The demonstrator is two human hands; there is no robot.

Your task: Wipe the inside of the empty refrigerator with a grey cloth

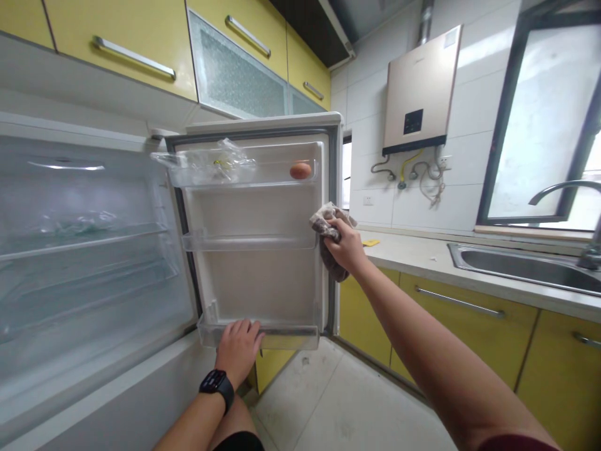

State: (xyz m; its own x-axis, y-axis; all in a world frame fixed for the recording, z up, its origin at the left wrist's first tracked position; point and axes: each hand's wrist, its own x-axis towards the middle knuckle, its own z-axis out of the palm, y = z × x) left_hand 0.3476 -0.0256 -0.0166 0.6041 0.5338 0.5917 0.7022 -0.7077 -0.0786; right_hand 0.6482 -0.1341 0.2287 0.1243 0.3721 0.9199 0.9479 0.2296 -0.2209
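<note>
Your left hand [239, 347], watch [216, 383] at the wrist, lies with fingers together and flat over the front rim of the bottom shelf [291, 339], towards its left corner, on the open door [256, 285]. Higher up, your right hand [346, 247] is closed around a bunched cloth [327, 227], pressing it to the door's right edge, level with the middle shelf [248, 242]. In the top shelf [267, 182], an egg [300, 170] sits at the right corner and a crumpled clear bag [220, 164] at the left. Beyond the door, a counter [413, 258] runs to a steel sink [516, 266]; a heater [420, 94] hangs on the tiled wall above.
</note>
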